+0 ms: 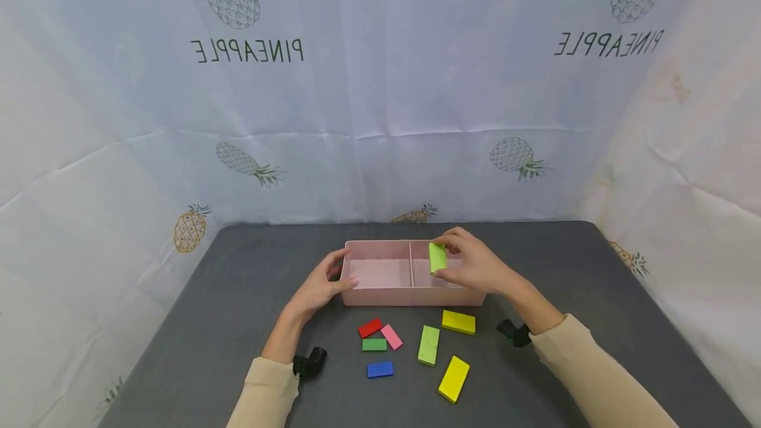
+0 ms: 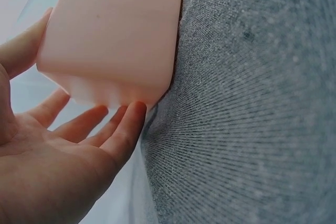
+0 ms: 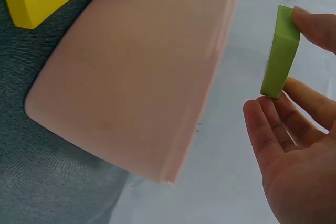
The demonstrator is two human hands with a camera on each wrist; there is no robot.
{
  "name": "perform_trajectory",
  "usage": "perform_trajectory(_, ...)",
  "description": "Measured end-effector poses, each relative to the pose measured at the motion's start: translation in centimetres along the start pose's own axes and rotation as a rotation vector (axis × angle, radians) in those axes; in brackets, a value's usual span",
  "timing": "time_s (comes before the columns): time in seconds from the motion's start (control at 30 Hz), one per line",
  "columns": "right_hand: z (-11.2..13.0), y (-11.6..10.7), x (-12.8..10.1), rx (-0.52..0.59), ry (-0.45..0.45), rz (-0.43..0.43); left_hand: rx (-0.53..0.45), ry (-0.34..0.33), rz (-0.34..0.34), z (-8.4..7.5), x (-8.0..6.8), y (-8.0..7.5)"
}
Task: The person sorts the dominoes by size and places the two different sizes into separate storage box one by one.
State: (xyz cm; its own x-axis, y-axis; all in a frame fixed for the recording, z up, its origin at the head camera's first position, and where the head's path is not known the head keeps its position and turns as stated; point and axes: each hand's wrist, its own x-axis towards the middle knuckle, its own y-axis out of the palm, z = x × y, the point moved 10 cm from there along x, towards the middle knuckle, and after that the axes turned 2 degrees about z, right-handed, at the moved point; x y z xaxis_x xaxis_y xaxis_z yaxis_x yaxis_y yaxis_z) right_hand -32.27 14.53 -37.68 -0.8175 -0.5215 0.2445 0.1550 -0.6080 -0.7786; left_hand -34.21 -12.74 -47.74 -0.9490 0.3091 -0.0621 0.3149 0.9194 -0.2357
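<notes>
A pink two-compartment box point(image 1: 383, 296) stands on the dark table. My left hand point(image 1: 316, 289) grips its left end, with the thumb at the front rim and the fingers along the end wall. In the left wrist view the fingertips point(image 2: 137, 109) meet the wall of the box point(image 2: 118, 24). Over the right compartment, my right hand point(image 1: 477, 265) pinches a light green block point(image 1: 437, 258) between thumb and fingers at its two ends. The right wrist view has this green block point(image 3: 281, 53) above the level of the box rim.
In front of the box lie a red block point(image 1: 370, 328), a pink block point(image 1: 392, 337), a green block point(image 1: 374, 345), a blue block point(image 1: 380, 369), another light green block point(image 1: 429, 345) and two yellow blocks point(image 1: 458, 322). A pineapple-print curtain point(image 1: 380, 177) hangs behind the table.
</notes>
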Motion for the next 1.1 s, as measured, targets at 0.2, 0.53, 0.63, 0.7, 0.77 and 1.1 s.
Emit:
perform_trajectory(0.2, -1.9, 1.6, 0.7, -0.005, 0.049, 0.036, -0.011, -0.001, -0.001, 0.0, -0.1, -0.1)
perform_trajectory(0.53, -3.5, 3.9, 1.7, 0.064, 0.125, 0.106, -0.011, 0.007, -0.002, 0.0, -0.4, -0.1)
perform_trajectory(0.63, -3.6, 4.5, 2.0, 0.06, 0.119, 0.124, -0.009, 0.016, 0.0, 0.0, -0.4, 0.0)
perform_trajectory(0.7, -3.8, 4.9, 2.1, 0.051, 0.119, 0.137, -0.003, 0.02, 0.001, 0.1, -0.4, 0.0)
perform_trajectory(0.77, -3.9, 5.2, 2.3, 0.047, 0.127, 0.15, -0.008, 0.02, -0.003, 0.1, -0.3, 0.0)
perform_trajectory(1.1, -4.4, 6.4, 2.7, 0.016, 0.169, 0.196, 0.004, 0.023, -0.018, 0.0, -0.3, 0.0)
